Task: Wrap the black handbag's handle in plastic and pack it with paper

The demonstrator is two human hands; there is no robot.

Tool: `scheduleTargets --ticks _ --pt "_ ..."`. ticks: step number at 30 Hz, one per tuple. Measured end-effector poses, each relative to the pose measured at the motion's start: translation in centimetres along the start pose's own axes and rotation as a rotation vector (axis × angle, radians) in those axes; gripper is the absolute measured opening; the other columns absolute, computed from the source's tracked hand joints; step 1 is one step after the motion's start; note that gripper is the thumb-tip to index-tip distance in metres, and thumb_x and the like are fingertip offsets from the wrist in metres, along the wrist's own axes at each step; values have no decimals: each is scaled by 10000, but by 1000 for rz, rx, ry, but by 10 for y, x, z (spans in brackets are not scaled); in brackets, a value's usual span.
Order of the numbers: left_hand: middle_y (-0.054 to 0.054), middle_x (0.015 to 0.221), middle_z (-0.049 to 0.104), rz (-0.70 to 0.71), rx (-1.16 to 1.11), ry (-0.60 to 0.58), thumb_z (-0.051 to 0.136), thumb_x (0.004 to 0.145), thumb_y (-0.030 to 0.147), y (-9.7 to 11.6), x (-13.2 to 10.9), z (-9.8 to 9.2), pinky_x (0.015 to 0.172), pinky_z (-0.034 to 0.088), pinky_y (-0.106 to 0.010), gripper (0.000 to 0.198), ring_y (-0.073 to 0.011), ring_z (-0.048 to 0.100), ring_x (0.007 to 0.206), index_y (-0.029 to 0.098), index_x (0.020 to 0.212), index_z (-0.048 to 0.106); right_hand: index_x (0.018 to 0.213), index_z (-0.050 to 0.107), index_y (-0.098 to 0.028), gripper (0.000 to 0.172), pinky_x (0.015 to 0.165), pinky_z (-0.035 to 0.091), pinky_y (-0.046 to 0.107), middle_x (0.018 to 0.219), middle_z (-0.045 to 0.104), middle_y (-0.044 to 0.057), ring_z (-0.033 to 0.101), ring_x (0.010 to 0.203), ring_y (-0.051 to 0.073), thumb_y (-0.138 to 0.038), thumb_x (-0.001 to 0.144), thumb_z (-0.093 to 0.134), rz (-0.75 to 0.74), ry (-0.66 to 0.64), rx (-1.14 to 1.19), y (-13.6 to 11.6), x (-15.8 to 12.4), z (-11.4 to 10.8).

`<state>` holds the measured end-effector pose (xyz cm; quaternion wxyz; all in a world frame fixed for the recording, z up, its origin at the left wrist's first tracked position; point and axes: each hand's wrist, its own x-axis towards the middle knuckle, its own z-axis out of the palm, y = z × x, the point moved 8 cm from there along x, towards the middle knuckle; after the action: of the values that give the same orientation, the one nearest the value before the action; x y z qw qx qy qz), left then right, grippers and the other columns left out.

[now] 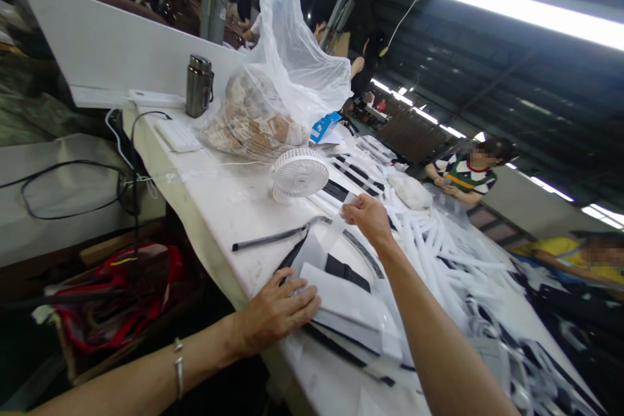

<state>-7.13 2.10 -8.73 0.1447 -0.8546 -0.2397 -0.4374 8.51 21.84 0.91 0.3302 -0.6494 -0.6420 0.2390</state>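
Observation:
My left hand (285, 309) rests with its fingers stretched out on a bundle of white sheet material (341, 292) near the table's front edge. Black pieces (346, 271) stick out from under the white layers. With closed fingers, my right hand (368, 218) pinches the upper end of a translucent white strip (335, 229), which runs down toward the bundle. A dark curved band (363, 250) lies behind the bundle, and a thin black strip (268, 238) extends to its left. What lies inside the wrapping is mostly hidden.
A small white fan (299, 173) stands behind my hands, near a clear bag of scraps (260, 120) and a metal flask (199, 86). White strips (439, 240) are heaped on the right. Across the table sits a person in a striped top (463, 172); another wears yellow (570, 253).

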Motion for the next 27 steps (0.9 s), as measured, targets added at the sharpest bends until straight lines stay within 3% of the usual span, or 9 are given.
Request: scheduleTargets --ticks 5,8,11,14,17,22,27 --pt "-77 1156 679 17 17 1 423 990 124 1 1 -2 1033 378 -444 281 -200 585 1055 163 1180 627 683 587 -192 166 573 511 232 655 703 7 648 602 139 -337 723 659 -63 -104 38 -28 -25 5" --pt "-88 1154 675 7 22 -10 413 995 142 0 -1 1 1005 408 -438 282 -200 586 1049 169 1185 619 681 653 -192 162 597 501 229 634 692 -15 637 608 137 -336 746 687 -117 -230 -22 -31 -76 12" --pt "-96 1133 675 3 15 0 426 990 146 -1 -2 1 981 430 -435 272 -200 589 1038 168 1185 614 746 721 -234 119 668 524 251 713 731 -21 678 679 159 -309 822 668 -245 -282 -193 -18 -135 20" --pt "-98 1095 679 -5 2 -2 416 991 144 -1 -1 0 974 435 -435 277 -209 589 1031 151 1193 606 873 742 -280 116 875 542 345 871 769 -11 719 818 196 -282 884 626 -428 -199 -206 2 -180 29" --pt "-104 1068 675 -28 -33 -44 380 1002 153 -2 1 1 984 436 -434 291 -215 588 1030 133 1209 583 945 726 -283 143 999 499 430 924 769 -1 717 922 208 -248 919 590 -530 -33 -152 17 -203 36" --pt "-122 1055 661 -91 -70 -34 375 986 123 -7 -1 3 977 460 -425 271 -208 600 1007 87 1209 525 927 712 -265 117 974 492 442 913 764 16 713 896 203 -238 923 599 -582 137 -180 14 -213 44" --pt "-122 1082 658 -59 -86 -71 401 992 147 -7 -2 7 969 466 -434 330 -213 594 1014 89 1308 474 909 718 -255 88 778 477 370 869 724 31 653 811 190 -237 904 632 -663 238 -264 -1 -220 45"
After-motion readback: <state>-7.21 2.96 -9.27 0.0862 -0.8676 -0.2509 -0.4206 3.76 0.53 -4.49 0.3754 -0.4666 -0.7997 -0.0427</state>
